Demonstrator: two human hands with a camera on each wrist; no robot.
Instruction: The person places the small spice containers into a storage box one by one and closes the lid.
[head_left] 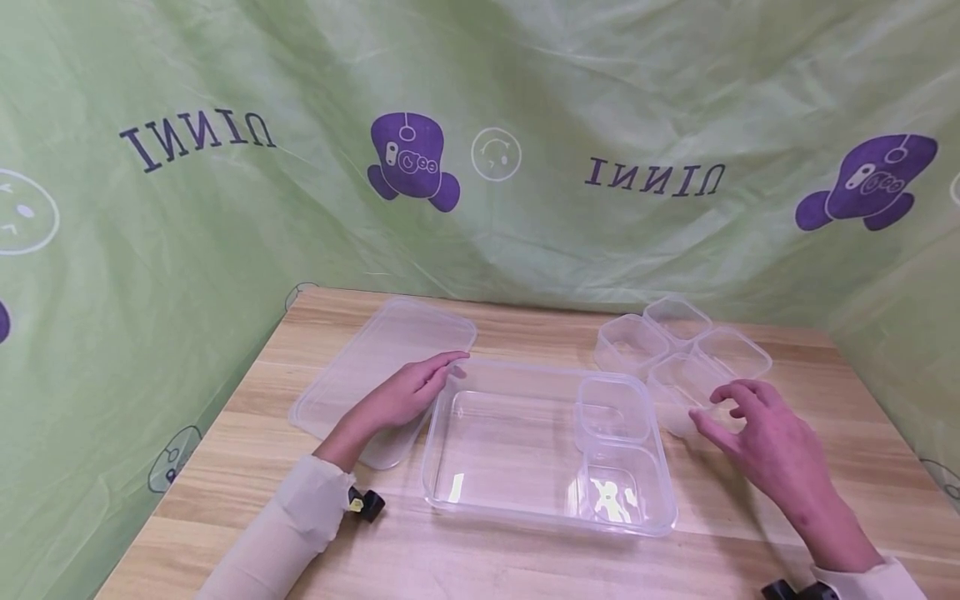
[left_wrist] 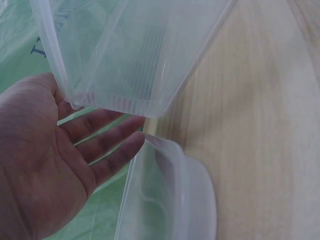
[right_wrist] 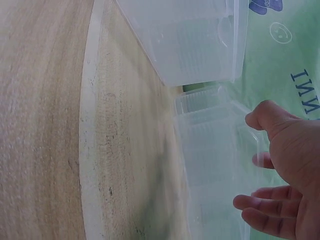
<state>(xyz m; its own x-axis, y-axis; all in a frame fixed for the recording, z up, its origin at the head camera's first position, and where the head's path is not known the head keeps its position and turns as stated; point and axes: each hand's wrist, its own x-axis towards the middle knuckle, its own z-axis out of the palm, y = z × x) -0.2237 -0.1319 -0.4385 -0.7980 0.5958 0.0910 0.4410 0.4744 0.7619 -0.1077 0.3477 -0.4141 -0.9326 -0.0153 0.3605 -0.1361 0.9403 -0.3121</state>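
Clear plastic all over this one. Right hand (head_left: 780, 442) is up at the nearest small tub (head_left: 678, 392) of the bunch behind and to the right of the big box (head_left: 510, 450), which sits mid-table (head_left: 525, 567). Thumb and fingers are bent but spread, with a gap between them; can't tell if a tip actually touches the rim. Left hand (head_left: 401, 396) lies at the back left corner of the box, fingers fairly straight, not pinching anything I can make out. Can't tell what its thumb does, the wall's in the way.

My take on grabbing a tub like that: one wall only, thumb on one side, fingertips on the other, near a corner where it's stiffer. Lift straight up, since the four sit so close you could easily drag a neighbour. Squeeze lightly, thin plastic probably flexes. Keeping the left hand on the box seems smart so it can't skate.

Count: one big box, one flat lid (head_left: 382, 358) to its left, six small tubs. Two are inside the box along its right side, four in the bunch outside. Two hands.
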